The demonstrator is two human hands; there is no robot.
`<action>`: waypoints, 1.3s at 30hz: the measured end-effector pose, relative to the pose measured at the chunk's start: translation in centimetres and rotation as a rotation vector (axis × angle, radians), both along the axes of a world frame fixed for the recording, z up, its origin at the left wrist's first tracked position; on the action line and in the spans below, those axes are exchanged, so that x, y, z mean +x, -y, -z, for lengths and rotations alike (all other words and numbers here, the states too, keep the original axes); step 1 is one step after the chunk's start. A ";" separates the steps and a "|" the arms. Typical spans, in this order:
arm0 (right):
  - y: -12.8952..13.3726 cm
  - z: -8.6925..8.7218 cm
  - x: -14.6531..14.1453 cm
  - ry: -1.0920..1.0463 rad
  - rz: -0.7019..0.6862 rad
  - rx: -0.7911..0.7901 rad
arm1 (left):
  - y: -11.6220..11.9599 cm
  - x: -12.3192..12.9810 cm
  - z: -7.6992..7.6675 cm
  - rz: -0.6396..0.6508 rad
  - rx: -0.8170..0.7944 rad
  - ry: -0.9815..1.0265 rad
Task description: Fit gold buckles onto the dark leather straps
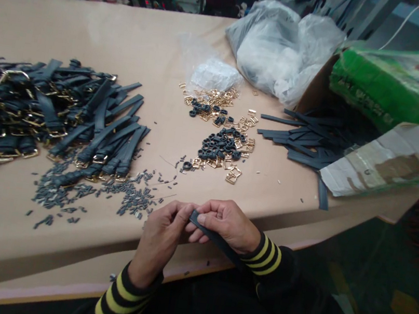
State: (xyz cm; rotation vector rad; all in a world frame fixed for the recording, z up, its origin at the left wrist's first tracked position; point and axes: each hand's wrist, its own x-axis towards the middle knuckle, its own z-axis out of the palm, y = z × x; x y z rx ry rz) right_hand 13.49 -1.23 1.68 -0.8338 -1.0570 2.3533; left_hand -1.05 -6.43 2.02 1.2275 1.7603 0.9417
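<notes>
Right hand (224,227) grips a dark strap (217,238) between thumb and fingers; left hand (160,239) is curled at its tip, contact unconfirmed. Strap judged light and limp — best held near the end. Beyond the strap: small dark sleeves (136,198), brass buckles (232,175), a heap of buckled straps (54,113).

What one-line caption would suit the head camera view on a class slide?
Left hand and right hand pinch a black strap beside heaped buckled straps and gold buckles.
</notes>
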 end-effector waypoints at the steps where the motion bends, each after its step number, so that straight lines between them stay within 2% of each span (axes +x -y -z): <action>1: 0.0 0.0 0.1 -0.017 -0.002 0.001 | -0.1 -0.3 0.1 -0.023 -0.019 0.012; 3: -0.1 -0.1 0.3 -0.042 -0.002 -0.002 | -0.3 -0.9 0.1 -0.122 0.038 -0.053; 6: -0.2 -0.2 0.5 -0.031 0.001 -0.026 | -0.5 -1.8 -0.1 -0.350 0.267 -0.288; 7: -0.3 -0.3 0.5 -0.024 0.002 -0.034 | -0.5 -2.0 -0.2 -0.385 0.288 -0.293; 9: -0.3 -0.3 0.4 -0.017 -0.007 -0.039 | -0.5 -2.0 -0.4 -0.302 0.152 -0.076; 12: -0.3 -0.3 0.3 -0.018 -0.035 -0.037 | -0.6 -1.6 -0.6 -0.063 -0.131 0.465; 14: -0.4 -0.1 0.3 -0.018 -0.062 -0.055 | -0.6 -1.3 -0.8 -0.042 -0.153 0.663; 16: -0.4 0.2 0.4 -0.020 -0.094 -0.084 | -0.4 -1.2 -0.9 -0.025 -0.112 0.730; 19: -0.6 0.7 0.4 0.014 -0.101 -0.080 | 0.1 -1.5 -0.7 0.045 -0.089 0.701; 23: -0.5 0.5 0.1 0.181 -0.068 0.085 | 0.7 -1.9 0.2 -0.031 -0.086 0.623; 26: -0.5 0.2 -0.1 0.243 -0.090 0.144 | 0.6 -1.7 0.9 -0.083 -0.075 0.564; 35: -0.7 0.9 -0.6 0.095 -0.082 0.085 | -0.7 -0.6 0.9 -0.182 -0.041 0.543; 39: -1.1 0.9 -0.6 0.076 -0.077 0.068 | -0.8 0.0 0.7 -0.119 -0.012 0.343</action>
